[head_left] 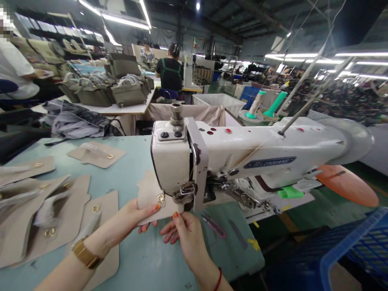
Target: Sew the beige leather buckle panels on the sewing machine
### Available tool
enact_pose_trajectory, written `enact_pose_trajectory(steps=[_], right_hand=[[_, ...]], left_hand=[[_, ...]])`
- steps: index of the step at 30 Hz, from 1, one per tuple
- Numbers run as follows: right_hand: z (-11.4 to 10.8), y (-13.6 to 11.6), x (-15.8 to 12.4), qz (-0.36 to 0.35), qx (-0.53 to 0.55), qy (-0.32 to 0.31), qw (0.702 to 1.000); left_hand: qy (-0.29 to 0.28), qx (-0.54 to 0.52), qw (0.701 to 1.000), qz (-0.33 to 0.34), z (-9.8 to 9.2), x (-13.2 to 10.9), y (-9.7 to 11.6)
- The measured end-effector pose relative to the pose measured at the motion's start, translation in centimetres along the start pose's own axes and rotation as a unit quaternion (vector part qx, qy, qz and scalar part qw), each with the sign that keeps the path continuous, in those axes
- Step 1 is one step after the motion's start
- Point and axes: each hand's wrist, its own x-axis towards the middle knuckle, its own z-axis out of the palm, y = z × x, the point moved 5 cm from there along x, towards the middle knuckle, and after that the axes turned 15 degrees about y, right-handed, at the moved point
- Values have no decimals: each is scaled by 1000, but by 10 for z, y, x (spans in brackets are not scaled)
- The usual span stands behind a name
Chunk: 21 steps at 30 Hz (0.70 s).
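A beige, leather-like panel [148, 193] with a gold buckle [161, 199] lies under the head of a white sewing machine [172, 161]. My left hand [136, 214] grips its left side, thumb on top and fingertips showing below the edge. At the panel's near right corner is my right hand [186, 230], its thumb at the edge and its other fingers curled below. The machine head hides the panel's right part and the needle. Pink-handled thread snips [214, 225] rest on the table right of my right hand.
More beige panels [75, 214] with gold hardware and clear wrapping lie on the green table [133, 149] to the left. A blue plastic basket [330, 258] stands at the lower right. Behind the machine are thread cones [274, 103], dark bags [130, 95] and a seated person [171, 70].
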Motion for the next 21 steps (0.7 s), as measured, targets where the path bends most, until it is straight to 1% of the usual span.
enact_pose_trajectory(steps=[8,13,19,21], right_hand=[[5,3,2,21,24,18,999],[9,3,3,30,41,25,998],[13,2,5,29,38,29,998],[15,4,7,31,32,30,999]], left_hand=[[-10,29,999,23,-3,6,-2],[3,46,999,18,-6,8,-3],[43,37,998,31,-6,7,5],[40,39,998,31,-6,8,6]])
